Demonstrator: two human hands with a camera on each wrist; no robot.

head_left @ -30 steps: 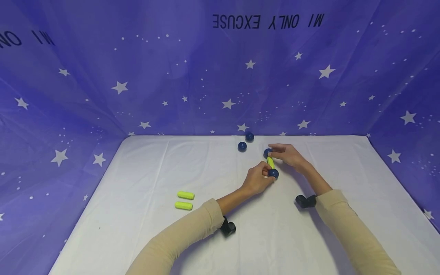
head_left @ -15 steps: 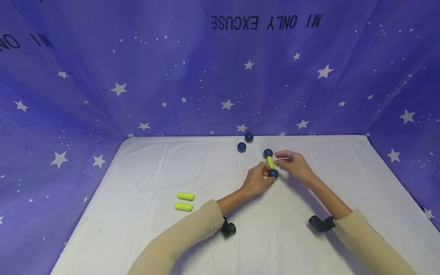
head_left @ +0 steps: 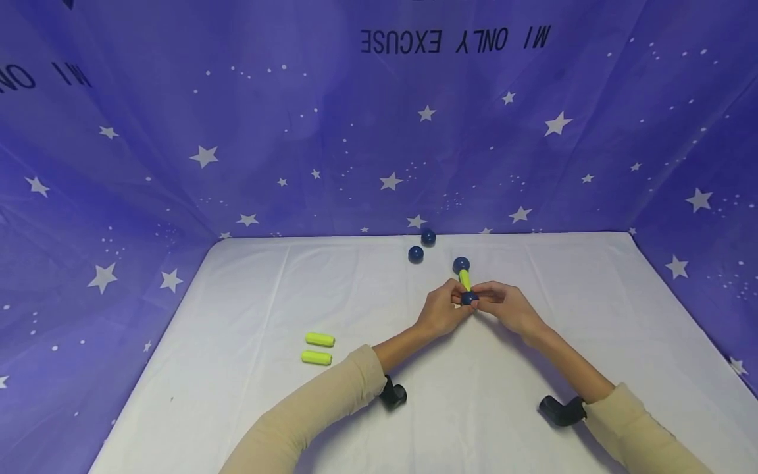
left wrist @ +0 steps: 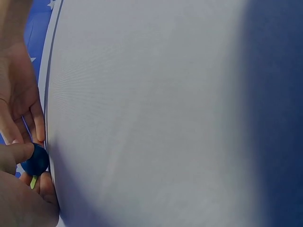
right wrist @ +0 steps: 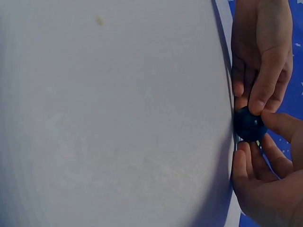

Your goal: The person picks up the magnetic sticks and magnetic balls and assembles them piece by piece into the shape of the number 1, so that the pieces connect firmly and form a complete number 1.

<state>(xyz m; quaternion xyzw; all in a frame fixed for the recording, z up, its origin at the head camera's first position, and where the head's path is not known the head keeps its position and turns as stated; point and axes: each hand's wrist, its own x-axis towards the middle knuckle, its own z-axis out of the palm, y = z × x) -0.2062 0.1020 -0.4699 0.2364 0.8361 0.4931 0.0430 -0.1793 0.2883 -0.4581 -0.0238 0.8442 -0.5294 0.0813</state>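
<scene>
Here we have both hands meeting over one small piece near the far middle of the white table: a yellow-green rod with a dark blue ball at each end. Taking that rod as our landmark, the near ball sits at its closer end and the far ball at its farther end, the rod running between them and touching both. Our left hand comes in from the left of the rod, fingers curled, pinching the near ball and the rod's near end; in the left wrist view we see the ball caught between thumb and fingertips with a sliver of yellow just below it. Our right hand comes in from the right of the rod, and its fingertips close on the same near ball, so the two hands touch there; the right wrist view shows the ball held between fingers of both hands. The far ball is free of either hand. Beyond the rod's far end and a little to its left lie two loose blue balls, near each other by the table's back edge. Well to the left of the rod and nearer to us lie two spare yellow-green rods, side by side and apart from each other. A purple star-printed cloth rises behind and on both sides of the table.
</scene>
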